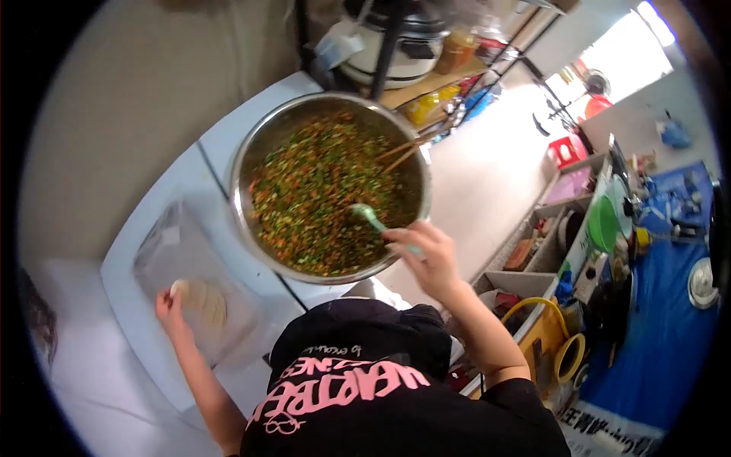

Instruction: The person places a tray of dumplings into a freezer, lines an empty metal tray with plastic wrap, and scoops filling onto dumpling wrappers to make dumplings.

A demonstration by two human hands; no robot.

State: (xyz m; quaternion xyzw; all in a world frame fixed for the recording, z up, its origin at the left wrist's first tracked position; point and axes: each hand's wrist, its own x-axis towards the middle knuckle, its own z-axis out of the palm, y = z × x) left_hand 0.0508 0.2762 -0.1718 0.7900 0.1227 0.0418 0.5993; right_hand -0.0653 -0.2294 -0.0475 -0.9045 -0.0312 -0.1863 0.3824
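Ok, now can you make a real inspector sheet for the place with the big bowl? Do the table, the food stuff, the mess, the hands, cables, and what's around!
Surface: light blue table, a dark seam across it.
Job's things: metal bowl of chopped mix, chopsticks leaning in it; pale flat pieces on a clear plastic bag.
Clutter: green basin among mixed items on the right.
Hands: right hand holds a green spoon over the mix; left hand is at the pieces' edge, grip unclear.
Cables: nothing seen for certain.
Surroundings: rack with a white cooker behind the bowl; blue covering at right.
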